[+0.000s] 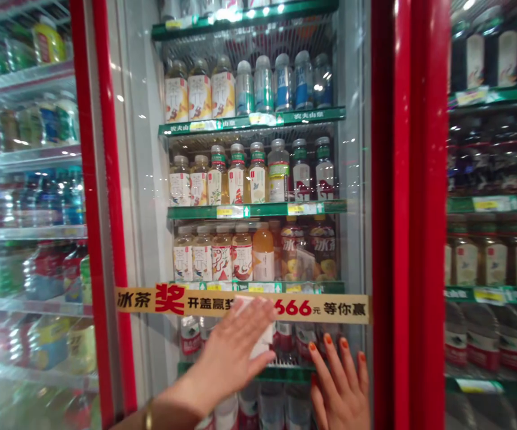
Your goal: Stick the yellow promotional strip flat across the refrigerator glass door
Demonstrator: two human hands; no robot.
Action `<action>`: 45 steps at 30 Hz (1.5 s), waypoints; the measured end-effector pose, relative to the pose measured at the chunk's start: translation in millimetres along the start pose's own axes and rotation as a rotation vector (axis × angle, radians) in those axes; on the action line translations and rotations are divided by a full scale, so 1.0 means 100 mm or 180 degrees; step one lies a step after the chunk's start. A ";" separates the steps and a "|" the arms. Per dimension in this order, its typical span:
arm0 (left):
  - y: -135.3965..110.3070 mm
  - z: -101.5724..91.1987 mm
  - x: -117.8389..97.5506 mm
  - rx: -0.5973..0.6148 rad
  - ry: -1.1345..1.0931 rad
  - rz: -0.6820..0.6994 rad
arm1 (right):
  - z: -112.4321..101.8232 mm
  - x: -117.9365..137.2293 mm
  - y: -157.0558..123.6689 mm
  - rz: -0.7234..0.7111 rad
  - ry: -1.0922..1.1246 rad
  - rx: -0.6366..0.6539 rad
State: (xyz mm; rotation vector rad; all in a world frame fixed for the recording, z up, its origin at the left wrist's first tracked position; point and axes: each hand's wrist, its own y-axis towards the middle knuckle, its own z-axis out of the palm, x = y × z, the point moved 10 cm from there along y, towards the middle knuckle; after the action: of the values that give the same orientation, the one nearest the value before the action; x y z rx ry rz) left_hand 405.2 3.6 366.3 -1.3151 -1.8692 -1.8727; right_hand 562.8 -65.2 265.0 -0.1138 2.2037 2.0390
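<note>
My left hand (234,343) lies with its fingers stretched over a folded white tissue (265,340), pressing it against the glass door (352,251) of a drinks fridge. A beige promotional strip (343,309) with red and black characters crosses the glass; the hand and tissue cover part of it. Below the strip's right part, my right hand (341,385) rests on the glass with fingers spread and nothing in it. Its nails are orange. A gold-coloured bracelet (148,416) circles my left wrist.
Behind the glass, rows of bottles (238,173) stand on shelves with green edges (258,209). A red frame post (424,239) rises on the right, another red upright (110,209) on the left. More bottle shelves fill the fridges on the left (30,233) and right (495,203).
</note>
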 end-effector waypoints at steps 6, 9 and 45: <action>0.49 -0.02 1.40 -0.0219 -0.0664 -0.1899 | 0.04 -0.05 -0.05 0.0284 0.0117 -0.0012; 0.70 0.04 0.75 -0.0124 -0.0745 -0.1400 | 0.04 -0.03 -0.06 0.0186 0.0029 0.0066; -1.57 0.45 0.53 0.1204 -0.0953 -0.1679 | 0.12 -0.17 -0.33 0.0268 0.0025 0.0261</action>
State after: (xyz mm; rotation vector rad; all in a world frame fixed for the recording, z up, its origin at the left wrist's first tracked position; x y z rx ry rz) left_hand 287.5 96.7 282.1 -1.0899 -2.7768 -1.4424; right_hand 584.6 -56.6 234.2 -0.0208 2.3309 1.9891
